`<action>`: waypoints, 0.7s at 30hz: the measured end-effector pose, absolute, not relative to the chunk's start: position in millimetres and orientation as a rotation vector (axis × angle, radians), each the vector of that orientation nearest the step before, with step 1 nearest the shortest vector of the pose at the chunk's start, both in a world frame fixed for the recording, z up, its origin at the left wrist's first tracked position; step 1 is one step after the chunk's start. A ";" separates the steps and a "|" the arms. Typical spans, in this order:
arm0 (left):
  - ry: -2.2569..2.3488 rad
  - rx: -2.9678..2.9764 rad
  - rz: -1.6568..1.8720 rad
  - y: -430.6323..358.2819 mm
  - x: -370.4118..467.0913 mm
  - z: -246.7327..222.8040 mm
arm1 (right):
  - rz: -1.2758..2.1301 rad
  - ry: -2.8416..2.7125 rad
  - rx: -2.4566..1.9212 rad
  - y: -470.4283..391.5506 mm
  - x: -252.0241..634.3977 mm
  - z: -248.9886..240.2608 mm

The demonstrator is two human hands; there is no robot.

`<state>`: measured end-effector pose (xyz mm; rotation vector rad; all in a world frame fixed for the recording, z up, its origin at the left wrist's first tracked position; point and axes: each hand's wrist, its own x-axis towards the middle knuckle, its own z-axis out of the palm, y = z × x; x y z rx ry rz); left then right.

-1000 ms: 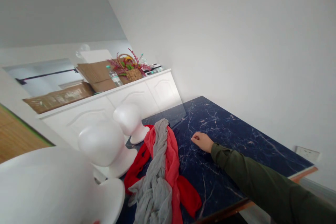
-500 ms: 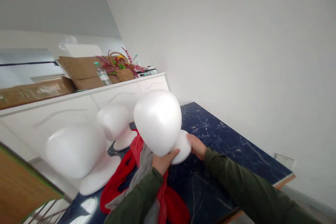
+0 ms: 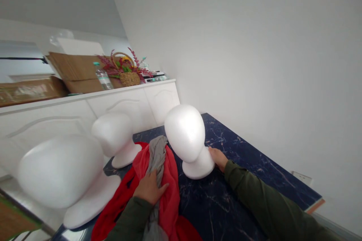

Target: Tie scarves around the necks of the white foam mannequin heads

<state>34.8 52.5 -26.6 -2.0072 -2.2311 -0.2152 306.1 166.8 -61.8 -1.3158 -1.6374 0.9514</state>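
Observation:
A white foam mannequin head [image 3: 185, 133] stands upright on its round base on the dark blue marbled table [image 3: 226, 199]. At the right side of its neck and base, my right hand [image 3: 218, 158] grips it; the fingers are partly hidden behind. My left hand [image 3: 149, 188] lies on a grey scarf [image 3: 157, 154], thumb spread away from the fingers. Around the grey cloth are a coral-red scarf [image 3: 169, 180] and a deeper red cloth [image 3: 109, 203], bunched together on the table.
Two more white mannequin heads stand on the left, a near one [image 3: 60, 169] and a farther one [image 3: 113, 130]. Behind them, a white cabinet [image 3: 124, 105] carries cardboard boxes [image 3: 76, 71], a water bottle [image 3: 103, 77] and a flower basket [image 3: 130, 78]. A wall [image 3: 254, 64] borders the table's right side.
The mannequin head has moved right and down onto the table. My left hand has let go of it and moved left onto the grey scarf; my right hand stays at its base.

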 end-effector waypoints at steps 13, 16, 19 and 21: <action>-2.371 -1.959 -0.428 42.6 16.8 -12.4 | 0.564 -1.813 -1.561 166.4 317.3 -55.5; -2.378 -1.935 -0.598 41.3 15.1 -10.6 | 0.536 -1.824 -1.570 165.2 316.5 -55.1; -2.406 -1.943 -0.661 42.7 12.4 -17.6 | 0.515 -1.821 -1.568 163.2 314.3 -54.4; -2.417 -1.962 -0.676 46.0 9.3 -26.5 | 0.495 -1.820 -1.571 162.7 312.8 -54.5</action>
